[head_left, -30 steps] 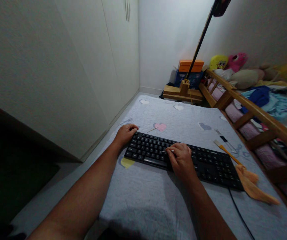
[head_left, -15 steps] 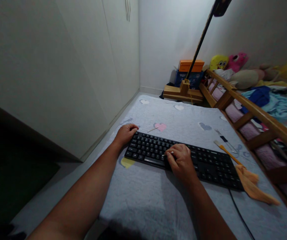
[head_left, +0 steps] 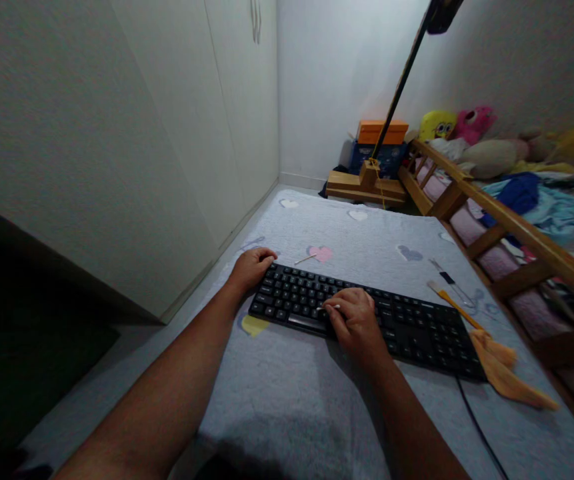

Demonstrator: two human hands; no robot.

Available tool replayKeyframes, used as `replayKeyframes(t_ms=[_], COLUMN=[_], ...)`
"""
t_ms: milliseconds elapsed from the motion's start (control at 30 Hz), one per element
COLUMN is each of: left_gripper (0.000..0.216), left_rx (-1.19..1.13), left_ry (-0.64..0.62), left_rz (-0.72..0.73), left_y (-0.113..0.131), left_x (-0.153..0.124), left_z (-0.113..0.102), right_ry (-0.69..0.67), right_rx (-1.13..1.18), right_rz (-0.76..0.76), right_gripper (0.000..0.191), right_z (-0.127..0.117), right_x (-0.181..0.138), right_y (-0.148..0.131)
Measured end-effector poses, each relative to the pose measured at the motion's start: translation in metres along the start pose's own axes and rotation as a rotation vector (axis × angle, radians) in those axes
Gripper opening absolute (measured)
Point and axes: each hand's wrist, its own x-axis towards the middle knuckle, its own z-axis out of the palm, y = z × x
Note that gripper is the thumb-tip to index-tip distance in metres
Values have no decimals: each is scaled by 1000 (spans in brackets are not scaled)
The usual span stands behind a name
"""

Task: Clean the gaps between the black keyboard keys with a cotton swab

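Observation:
A black keyboard lies slanted across the cloth-covered table. At its upper left corner, my left hand grips the edge, with the thumb on the near side and the fingertips partly hidden. My right hand is over the middle keys and pinches a thin white cotton swab between thumb and fingers. The swab's left end is at the keys; whether it presses on them I cannot tell. Beyond the keyboard, a second cotton swab rests on the cloth beside a pink heart print.
Right of the keyboard lie a wire tool with a black grip, a yellow-handled brush and an orange cloth. The keyboard cable runs toward me. A wooden bed rail borders the right, a white wardrobe the left.
My right hand has shifted slightly left along the keys with the cotton swab. My left hand and the keyboard stay in place.

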Motion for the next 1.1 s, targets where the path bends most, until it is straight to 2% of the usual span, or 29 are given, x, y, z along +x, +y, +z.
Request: replayKeyframes(t_ms=[667,1100], left_gripper=[30,29], left_rx=[-14,-3], left_ry=[9,2], left_rz=[8,11], left_y=[-2,-2], left_x=[1,0], left_z=[1,1], right_ry=[19,20], right_rx=[8,8], right_rz=[31,-12], right_gripper=[20,19], right_z=[-6,-1], right_x=[-1,0], right_y=[6,2])
